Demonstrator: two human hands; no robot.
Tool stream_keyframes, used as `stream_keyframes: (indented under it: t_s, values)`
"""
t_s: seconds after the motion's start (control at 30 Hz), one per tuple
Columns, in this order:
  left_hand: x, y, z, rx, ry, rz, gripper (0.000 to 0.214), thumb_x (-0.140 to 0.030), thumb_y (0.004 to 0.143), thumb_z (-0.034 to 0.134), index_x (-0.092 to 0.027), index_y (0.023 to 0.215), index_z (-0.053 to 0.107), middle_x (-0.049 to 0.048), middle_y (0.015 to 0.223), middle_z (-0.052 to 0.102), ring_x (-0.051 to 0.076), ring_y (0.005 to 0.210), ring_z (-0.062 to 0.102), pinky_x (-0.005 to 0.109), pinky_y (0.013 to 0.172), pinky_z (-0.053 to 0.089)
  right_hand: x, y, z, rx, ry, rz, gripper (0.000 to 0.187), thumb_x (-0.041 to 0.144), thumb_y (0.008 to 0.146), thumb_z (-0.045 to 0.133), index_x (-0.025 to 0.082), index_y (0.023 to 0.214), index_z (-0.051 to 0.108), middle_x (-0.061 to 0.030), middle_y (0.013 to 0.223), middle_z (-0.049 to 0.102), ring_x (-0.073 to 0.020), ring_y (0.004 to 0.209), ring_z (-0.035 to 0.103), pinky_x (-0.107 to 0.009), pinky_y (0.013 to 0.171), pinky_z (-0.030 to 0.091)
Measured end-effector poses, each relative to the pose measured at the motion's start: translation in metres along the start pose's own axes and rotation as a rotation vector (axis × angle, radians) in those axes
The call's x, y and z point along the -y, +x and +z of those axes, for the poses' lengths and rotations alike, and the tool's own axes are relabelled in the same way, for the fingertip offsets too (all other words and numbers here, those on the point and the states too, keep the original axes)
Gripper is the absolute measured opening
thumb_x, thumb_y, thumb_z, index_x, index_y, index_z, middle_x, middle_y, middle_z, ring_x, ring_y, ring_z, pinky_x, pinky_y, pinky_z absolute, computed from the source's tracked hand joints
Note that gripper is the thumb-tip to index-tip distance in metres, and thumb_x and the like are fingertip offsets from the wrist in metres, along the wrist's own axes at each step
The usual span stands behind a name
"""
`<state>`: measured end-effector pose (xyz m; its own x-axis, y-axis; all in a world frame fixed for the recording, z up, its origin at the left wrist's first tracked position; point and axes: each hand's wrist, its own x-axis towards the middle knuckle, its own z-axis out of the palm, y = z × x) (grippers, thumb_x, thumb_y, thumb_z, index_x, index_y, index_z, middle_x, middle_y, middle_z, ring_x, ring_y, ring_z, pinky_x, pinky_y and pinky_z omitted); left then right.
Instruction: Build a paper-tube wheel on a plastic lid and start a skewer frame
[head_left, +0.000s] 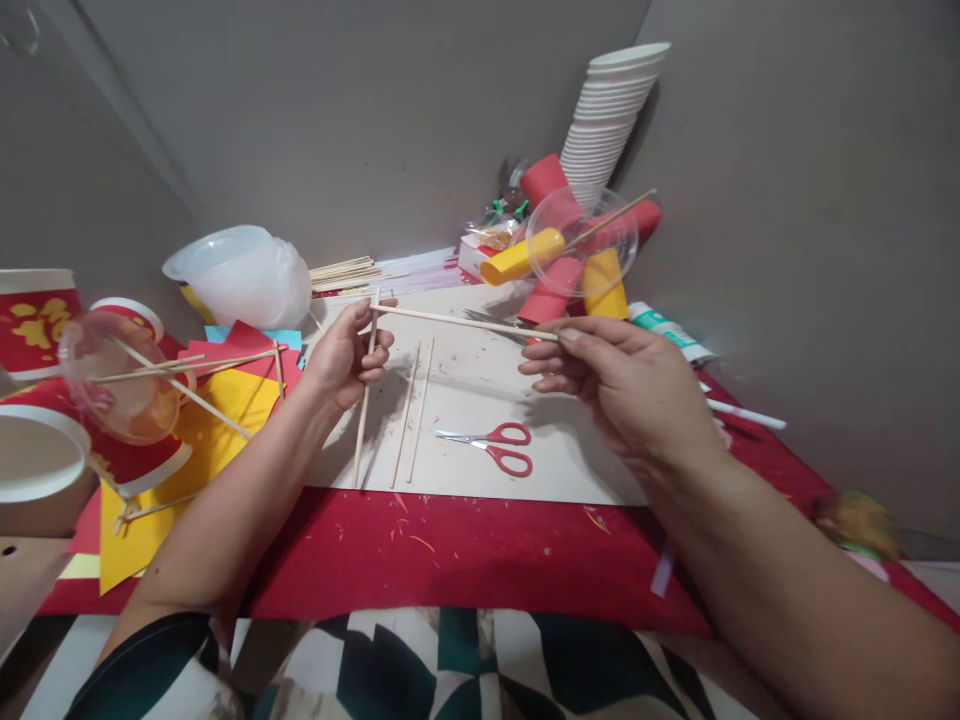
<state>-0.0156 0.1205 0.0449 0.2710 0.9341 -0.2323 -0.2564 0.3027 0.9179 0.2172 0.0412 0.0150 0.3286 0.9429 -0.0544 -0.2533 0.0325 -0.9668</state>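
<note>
In my left hand (349, 350) an upright wooden stick (364, 425) is gripped near its top. A second wooden stick (465, 319) runs sideways between my hands, its left end meeting the top of the upright one. My right hand (622, 385) pinches the right end of this sideways stick between thumb and finger. Below them, two more loose sticks (406, 415) lie side by side on the white board (585, 455). Scissors with red handles (510, 434) rest to the right of those sticks. Whether the two held sticks are joined cannot be seen.
At the back right stand a tall stack of white paper cups (611, 115) and a pinwheel-like piece of coloured tubes around a clear lid (581, 240). A stick frame with a plastic lid (120, 375), red cups (37, 315) and yellow paper (217, 430) crowd the left.
</note>
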Motion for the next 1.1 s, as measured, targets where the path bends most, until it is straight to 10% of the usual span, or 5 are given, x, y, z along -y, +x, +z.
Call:
stream_keyframes:
  t_s: [0.23,0.5,1.1]
  values:
    - [0.007,0.000,0.005,0.003,0.100,0.003,0.030,-0.038,0.095,0.056,-0.010,0.091,0.067,-0.0042,0.053,0.049,0.002,0.034,0.029,0.016,0.036,0.019,0.007,0.005,-0.005,-0.044,0.226,-0.072,0.004,0.019,0.078,0.067,0.020,0.074,0.069,0.0003,0.064,0.068,-0.0077,0.050,0.060,-0.017,0.046,0.048]
    - [0.024,-0.015,0.026,0.111,0.116,-0.058,0.025,-0.038,0.091,0.062,-0.013,0.088,0.065,-0.0066,0.048,0.045,0.001,0.033,0.024,0.014,0.035,0.016,-0.005,0.000,0.004,0.186,0.261,-0.013,0.026,0.032,0.063,0.086,0.017,0.080,0.072,0.0005,0.066,0.071,-0.0083,0.055,0.065,-0.015,0.046,0.050]
    - [0.026,-0.008,0.030,0.030,0.041,-0.158,0.020,-0.024,0.098,0.051,-0.013,0.085,0.061,-0.0053,0.050,0.048,0.002,0.030,0.028,0.012,0.030,0.024,-0.008,0.000,0.009,0.168,0.344,0.148,0.016,0.015,0.095,0.055,0.014,0.084,0.067,-0.0001,0.068,0.072,-0.0068,0.056,0.067,-0.014,0.047,0.052]
